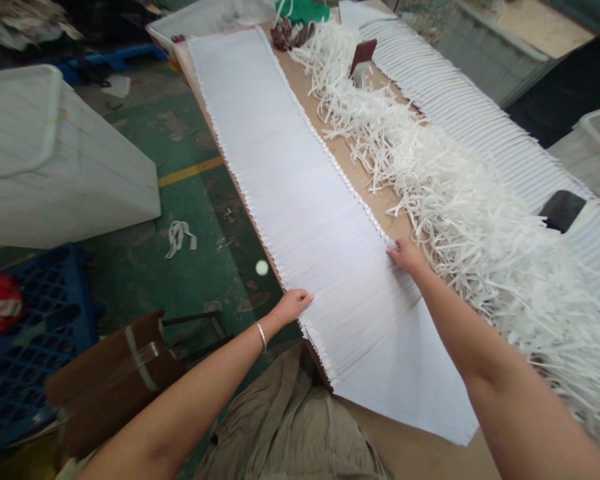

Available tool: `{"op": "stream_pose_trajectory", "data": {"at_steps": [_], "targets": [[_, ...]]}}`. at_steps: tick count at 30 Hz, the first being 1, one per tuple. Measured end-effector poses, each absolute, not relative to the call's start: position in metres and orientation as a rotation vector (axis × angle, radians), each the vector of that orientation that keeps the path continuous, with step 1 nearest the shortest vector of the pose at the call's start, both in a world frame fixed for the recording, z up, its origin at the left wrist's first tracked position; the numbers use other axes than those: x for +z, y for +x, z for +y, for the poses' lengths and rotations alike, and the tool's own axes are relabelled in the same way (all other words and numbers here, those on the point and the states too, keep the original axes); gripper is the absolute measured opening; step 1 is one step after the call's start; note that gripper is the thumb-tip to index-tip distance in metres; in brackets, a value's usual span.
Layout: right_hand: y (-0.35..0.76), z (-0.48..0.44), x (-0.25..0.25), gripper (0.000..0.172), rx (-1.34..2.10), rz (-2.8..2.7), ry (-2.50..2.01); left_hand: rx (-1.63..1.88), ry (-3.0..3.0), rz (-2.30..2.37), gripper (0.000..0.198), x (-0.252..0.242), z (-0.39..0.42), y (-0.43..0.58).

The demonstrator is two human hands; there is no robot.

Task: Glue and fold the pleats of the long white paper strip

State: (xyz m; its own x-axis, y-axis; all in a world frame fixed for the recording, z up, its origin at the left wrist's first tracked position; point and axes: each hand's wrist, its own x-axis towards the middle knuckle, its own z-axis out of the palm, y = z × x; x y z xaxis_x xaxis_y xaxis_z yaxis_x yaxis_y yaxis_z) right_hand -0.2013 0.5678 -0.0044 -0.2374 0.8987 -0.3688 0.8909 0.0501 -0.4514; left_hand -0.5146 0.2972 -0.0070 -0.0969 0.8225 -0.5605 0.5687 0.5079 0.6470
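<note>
A long row of overlapping white sheets runs down the table, their jagged edges showing along both sides. My left hand is closed at the left edge of the row, its fingers pinched on the sheets. At the opposite edge, my right hand pinches the sheets between thumb and fingers. Between the hands the sheets lie closely fanned, with thin lines across them. The nearest one, a broad plain sheet, reaches toward my body with a corner at the lower right. How many sheets each hand grips is hidden.
A heap of white strips covers the table's middle, beside another fanned row of sheets. A black object lies on that row. Left of the table stand a large white bin, a blue pallet and a brown chair.
</note>
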Motion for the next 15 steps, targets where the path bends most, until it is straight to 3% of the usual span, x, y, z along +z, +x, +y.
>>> {"op": "stream_pose_trajectory", "data": {"at_steps": [3, 6, 10, 15], "targets": [[-0.217, 0.523, 0.007, 0.065, 0.708, -2.292, -1.929, 0.075, 1.417, 2.104, 0.035, 0.014, 0.298, -0.51], [-0.239, 0.457, 0.015, 0.078, 0.495, -2.48, -1.743, 0.165, 1.862, 2.06, 0.041, 0.021, 0.299, -0.494], [-0.261, 0.386, 0.017, 0.081, 0.539, -2.682, -1.572, 0.276, 2.241, 1.578, 0.056, 0.0, 0.302, -0.465], [-0.259, 0.366, 0.015, 0.085, 0.567, -2.654, -1.689, 0.239, 2.248, 1.554, 0.062, -0.024, 0.301, -0.456]]}}
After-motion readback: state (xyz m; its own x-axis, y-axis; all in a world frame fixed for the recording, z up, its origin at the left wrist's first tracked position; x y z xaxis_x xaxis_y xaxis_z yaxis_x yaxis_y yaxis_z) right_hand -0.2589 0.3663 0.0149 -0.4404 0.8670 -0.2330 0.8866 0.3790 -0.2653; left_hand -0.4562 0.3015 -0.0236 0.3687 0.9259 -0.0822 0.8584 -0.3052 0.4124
